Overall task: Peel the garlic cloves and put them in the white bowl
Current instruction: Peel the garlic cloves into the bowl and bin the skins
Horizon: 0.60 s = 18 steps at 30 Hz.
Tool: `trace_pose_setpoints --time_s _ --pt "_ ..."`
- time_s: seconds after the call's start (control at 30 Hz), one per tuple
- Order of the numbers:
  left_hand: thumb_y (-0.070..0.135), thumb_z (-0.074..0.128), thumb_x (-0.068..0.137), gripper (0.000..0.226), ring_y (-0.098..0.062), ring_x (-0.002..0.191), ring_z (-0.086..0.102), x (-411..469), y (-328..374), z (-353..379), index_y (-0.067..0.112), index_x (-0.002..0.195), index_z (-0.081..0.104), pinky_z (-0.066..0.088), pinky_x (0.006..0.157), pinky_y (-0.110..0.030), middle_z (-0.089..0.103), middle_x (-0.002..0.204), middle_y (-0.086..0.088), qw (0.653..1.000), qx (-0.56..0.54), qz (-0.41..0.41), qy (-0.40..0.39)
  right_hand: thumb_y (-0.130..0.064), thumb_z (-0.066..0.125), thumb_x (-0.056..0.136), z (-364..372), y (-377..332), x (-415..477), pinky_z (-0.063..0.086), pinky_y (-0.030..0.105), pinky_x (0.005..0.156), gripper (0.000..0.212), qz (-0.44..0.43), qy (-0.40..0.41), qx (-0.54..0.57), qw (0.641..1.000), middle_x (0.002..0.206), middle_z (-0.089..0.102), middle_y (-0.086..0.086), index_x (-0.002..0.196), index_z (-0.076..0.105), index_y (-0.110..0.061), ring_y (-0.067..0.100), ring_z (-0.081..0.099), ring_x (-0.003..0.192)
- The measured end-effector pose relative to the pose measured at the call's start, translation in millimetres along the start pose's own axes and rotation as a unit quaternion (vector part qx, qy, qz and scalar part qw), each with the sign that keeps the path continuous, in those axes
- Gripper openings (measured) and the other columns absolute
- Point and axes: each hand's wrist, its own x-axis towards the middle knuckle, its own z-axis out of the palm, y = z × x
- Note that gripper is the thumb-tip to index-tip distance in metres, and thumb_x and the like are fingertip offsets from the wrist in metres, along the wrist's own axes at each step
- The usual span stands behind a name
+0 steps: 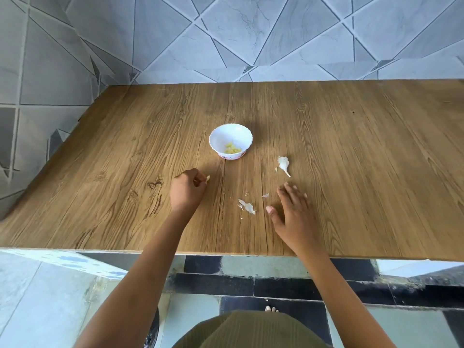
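Head view: I judge the step is dropping this clove into the white bowl at frame centre; best to carry it right over the rim before letting go; the clove peeks from the tips of my curled, pinching left fingers, below-left of the bowl; my right fingers lie spread and empty over the bench.

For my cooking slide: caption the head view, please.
Left hand pinches a garlic clove near the white bowl of peeled cloves; right hand open beside loose skins.
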Motion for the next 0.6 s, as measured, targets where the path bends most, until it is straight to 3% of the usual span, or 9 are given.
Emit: trace_pose_setpoints --time_s 0.1,0.2,0.27,0.37,0.47,0.6 --pt "-0.004 0.060 0.079 0.016 -0.028 0.079 0.066 -5.1 3.6 -0.3 0.004 0.087 0.072 0.052 0.071 -0.032 0.071 0.092 -0.011 0.998 0.003 0.063 0.003 -0.057 0.017 0.088 3.0 0.0 -1.6 0.007 0.039 0.116 0.077 0.002 0.023 0.001 1.000 0.151 0.032 0.013 0.141 0.041 -0.007 0.028 0.023 0.142" --pt "-0.012 0.051 0.081 0.029 -0.029 0.085 0.067 -14.7 14.7 6.3 0.001 0.095 0.072 0.053 0.076 -0.033 0.070 0.097 -0.014 0.987 0.047 0.143 -0.056 -0.056 0.020 0.089 3.2 -0.6 -2.1 0.009 0.041 0.116 0.074 0.002 0.026 0.004 1.000 0.150 0.034 0.014 0.139 0.043 -0.005 0.029 0.026 0.141" --pt "-0.017 0.046 0.081 0.039 -0.030 0.090 0.065 -22.7 22.2 15.5 0.002 0.104 0.070 0.053 0.079 -0.037 0.066 0.106 -0.015 0.979 0.092 0.154 -0.101 -0.055 0.021 0.090 2.1 -0.8 -2.4 0.009 0.041 0.115 0.074 -0.001 0.026 0.002 1.000 0.149 0.035 0.014 0.139 0.043 -0.005 0.029 0.027 0.141" --pt "-0.019 0.044 0.079 0.051 -0.028 0.095 0.063 -36.5 35.0 27.3 0.006 0.118 0.063 0.053 0.079 -0.033 0.057 0.118 -0.012 0.969 0.151 0.153 -0.121 -0.056 0.018 0.089 1.9 -1.4 -2.7 0.008 0.040 0.116 0.075 0.001 0.021 0.000 1.000 0.151 0.032 0.013 0.140 0.041 -0.006 0.028 0.024 0.142" --pt "-0.017 0.047 0.080 0.049 -0.026 0.094 0.063 -50.1 47.9 37.4 0.008 0.117 0.065 0.054 0.078 -0.033 0.058 0.114 -0.010 0.959 0.145 0.192 -0.150 -0.052 0.021 0.091 3.2 -0.9 -3.1 0.010 0.040 0.116 0.070 0.001 0.024 0.008 1.000 0.151 0.032 0.013 0.140 0.042 -0.006 0.028 0.025 0.142" --pt "-0.013 0.050 0.077 0.036 -0.031 0.088 0.064 -45.5 58.4 38.8 0.003 0.102 0.071 0.053 0.074 -0.039 0.066 0.100 -0.015 0.958 0.087 0.223 -0.156 -0.021 0.049 0.097 1.3 0.2 -5.8 0.014 0.036 0.114 0.044 0.003 0.054 0.054 0.997 0.146 0.040 0.014 0.136 0.047 -0.002 0.028 0.031 0.139"
